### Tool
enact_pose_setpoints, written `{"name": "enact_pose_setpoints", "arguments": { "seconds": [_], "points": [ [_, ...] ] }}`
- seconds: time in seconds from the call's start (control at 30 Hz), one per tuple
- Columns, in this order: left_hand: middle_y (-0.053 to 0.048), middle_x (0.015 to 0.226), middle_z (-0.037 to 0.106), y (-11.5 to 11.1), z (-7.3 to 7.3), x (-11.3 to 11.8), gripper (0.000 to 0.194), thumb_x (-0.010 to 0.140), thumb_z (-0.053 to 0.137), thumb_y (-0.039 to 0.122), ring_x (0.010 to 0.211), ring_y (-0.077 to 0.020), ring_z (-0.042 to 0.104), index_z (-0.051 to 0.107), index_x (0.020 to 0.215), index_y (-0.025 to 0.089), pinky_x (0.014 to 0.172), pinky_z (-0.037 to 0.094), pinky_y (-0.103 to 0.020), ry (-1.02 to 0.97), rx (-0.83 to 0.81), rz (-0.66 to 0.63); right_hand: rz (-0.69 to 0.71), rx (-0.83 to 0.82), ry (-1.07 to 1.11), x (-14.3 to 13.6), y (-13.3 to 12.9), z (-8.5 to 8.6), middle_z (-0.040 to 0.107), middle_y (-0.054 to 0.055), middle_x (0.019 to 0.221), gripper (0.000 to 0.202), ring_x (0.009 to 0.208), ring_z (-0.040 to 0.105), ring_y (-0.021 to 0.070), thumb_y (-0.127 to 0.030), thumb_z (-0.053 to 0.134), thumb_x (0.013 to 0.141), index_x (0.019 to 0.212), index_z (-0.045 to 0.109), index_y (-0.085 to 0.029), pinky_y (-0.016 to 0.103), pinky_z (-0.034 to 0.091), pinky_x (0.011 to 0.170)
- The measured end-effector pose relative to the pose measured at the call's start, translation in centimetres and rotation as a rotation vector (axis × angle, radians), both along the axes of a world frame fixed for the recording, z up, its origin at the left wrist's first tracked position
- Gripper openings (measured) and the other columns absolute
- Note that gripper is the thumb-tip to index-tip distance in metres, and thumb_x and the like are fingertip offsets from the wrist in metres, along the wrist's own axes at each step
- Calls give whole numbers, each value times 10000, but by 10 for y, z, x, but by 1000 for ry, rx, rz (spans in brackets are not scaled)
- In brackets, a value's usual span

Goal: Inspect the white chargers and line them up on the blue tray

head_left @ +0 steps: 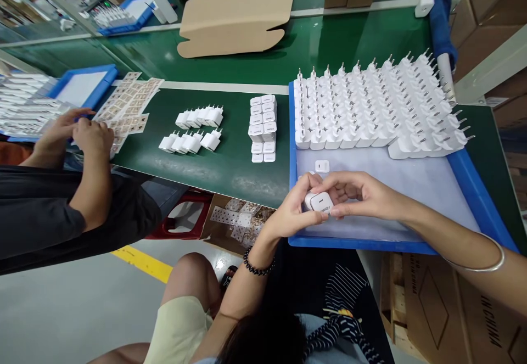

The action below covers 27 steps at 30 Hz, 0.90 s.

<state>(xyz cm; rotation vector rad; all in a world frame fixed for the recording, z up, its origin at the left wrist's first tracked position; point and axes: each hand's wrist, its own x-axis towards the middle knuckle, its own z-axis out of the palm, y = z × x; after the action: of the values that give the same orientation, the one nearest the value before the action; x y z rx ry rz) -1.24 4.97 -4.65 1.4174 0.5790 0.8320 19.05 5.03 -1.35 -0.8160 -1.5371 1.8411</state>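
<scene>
Over the front left part of the blue tray (382, 243), my left hand (294, 210) is closed round a white charger (321, 202), its port face turned up. My right hand (362, 194) touches the same charger from the right, thumb and fingertips at its edge. Just behind my hands a white piece (321, 166) with a small slot lies on the tray, and another white bit shows partly behind my left fingers. Rows of white chargers (354, 106) with metal pins pointing up fill the back of the tray.
Left of the tray stand stacked white chargers (262, 128) and two groups of plug chargers (191, 142). A co-worker's hands (88, 133) work at sticker sheets (132, 100) on the far left. An open cardboard box (239, 18) stands at the back.
</scene>
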Motion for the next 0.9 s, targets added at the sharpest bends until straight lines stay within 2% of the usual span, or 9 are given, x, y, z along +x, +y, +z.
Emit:
{"name": "enact_pose_setpoints", "arguments": {
  "seconds": [0.13, 0.3, 0.47, 0.53, 0.63, 0.73, 0.83, 0.9],
  "points": [
    [-9, 902, 546, -2, 0, 1, 302, 797, 715, 277, 824, -176, 541, 433, 887, 217, 773, 416, -328, -5, -26, -59, -29, -118, 92, -4, -2, -2, 668, -26, 682, 183, 590, 662, 135, -220, 815, 787, 959, 756, -197, 265, 556, 577],
    [-30, 848, 666, -2, 3, 4, 243, 884, 635, 264, 797, -201, 672, 398, 913, 218, 748, 475, -339, -144, -163, -194, -69, -235, 179, -10, 0, -8, 680, -18, 565, 107, 467, 641, 134, -259, 821, 787, 834, 774, -175, 272, 561, 520],
    [-14, 743, 681, 1, 5, 6, 250, 897, 594, 359, 732, -207, 683, 391, 874, 215, 724, 483, -329, -178, -186, -144, -134, -206, 186, -17, 2, -12, 629, -32, 476, 172, 404, 594, 122, -326, 827, 781, 808, 771, -166, 241, 496, 458],
    [-12, 723, 665, 1, 6, 8, 274, 909, 578, 413, 709, -193, 653, 405, 841, 212, 725, 479, -327, -106, -170, -81, -152, -195, 171, -18, 2, -13, 606, -41, 460, 213, 400, 580, 119, -369, 825, 782, 775, 750, -170, 240, 478, 455],
    [-23, 712, 621, 0, 10, 12, 350, 976, 455, 495, 690, -171, 593, 432, 784, 203, 706, 459, -319, 24, -155, 33, -148, -184, 139, -16, 4, -12, 584, -26, 449, 385, 432, 588, 139, -539, 737, 833, 729, 729, -168, 266, 480, 484],
    [-34, 800, 601, 0, 13, 16, 379, 989, 385, 557, 746, -172, 576, 456, 879, 200, 713, 452, -320, 65, -166, 39, -187, -172, 124, -9, 9, -10, 600, 5, 493, 539, 492, 602, 157, -677, 631, 854, 727, 733, -164, 292, 499, 540],
    [-41, 981, 540, 4, 15, 18, 335, 928, 530, 510, 844, -161, 537, 434, 1040, 209, 750, 440, -302, 189, -111, 56, -315, -153, 99, 2, 16, -5, 594, 9, 518, 545, 525, 588, 158, -698, 635, 839, 747, 741, -172, 294, 487, 569],
    [-33, 1037, 489, 11, 18, 18, 404, 845, 660, 371, 846, -146, 508, 387, 1103, 222, 743, 433, -285, 324, -38, 40, -431, -146, 118, 10, 21, -1, 541, -4, 500, 561, 506, 543, 146, -716, 599, 853, 749, 742, -184, 288, 442, 538]
  ]
}}
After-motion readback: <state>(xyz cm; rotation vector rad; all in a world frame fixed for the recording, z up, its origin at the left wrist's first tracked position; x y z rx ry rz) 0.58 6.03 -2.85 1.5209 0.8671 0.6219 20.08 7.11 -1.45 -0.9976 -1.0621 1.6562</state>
